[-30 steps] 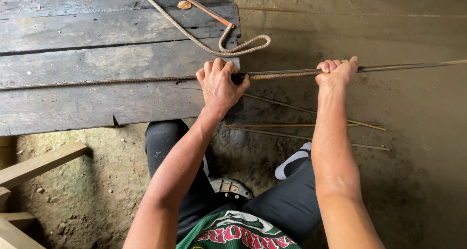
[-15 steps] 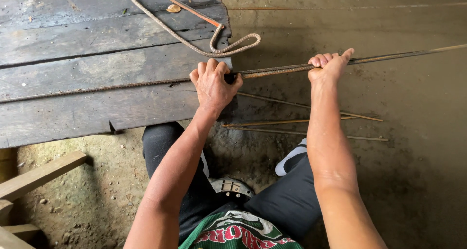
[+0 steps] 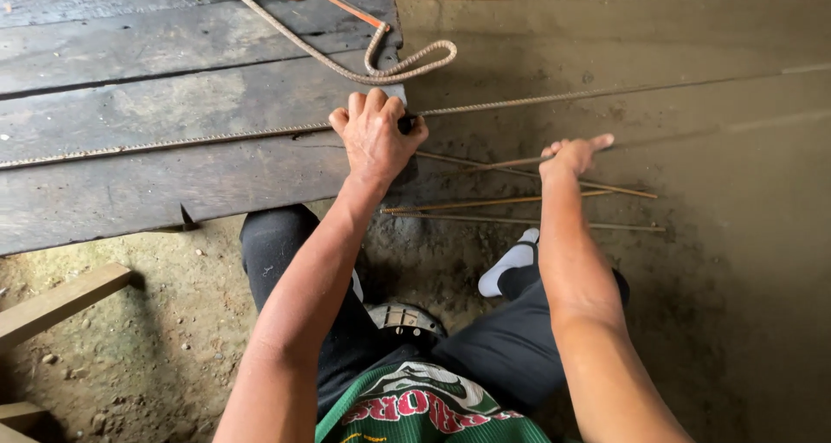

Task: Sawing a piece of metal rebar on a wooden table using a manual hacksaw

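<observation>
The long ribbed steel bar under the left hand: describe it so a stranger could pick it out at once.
Start at the grey plank bench filling the upper left. The bar lies across it lengthwise, passes under the left hand at the bench's edge, and runs on over the dirt to the right. Unlike the short rusty rods below it and the bent loop above, it is straight, grey and by far the longest.

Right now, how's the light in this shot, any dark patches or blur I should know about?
Head view: soft, even daylight on the wooden planks, no glare; deep shadow under the planks' edge and toward the lower right floor. The left hand on the long rebar is sharp; the right hand is slightly motion-blurred. Wide-lens bending shows at the edges.
</observation>
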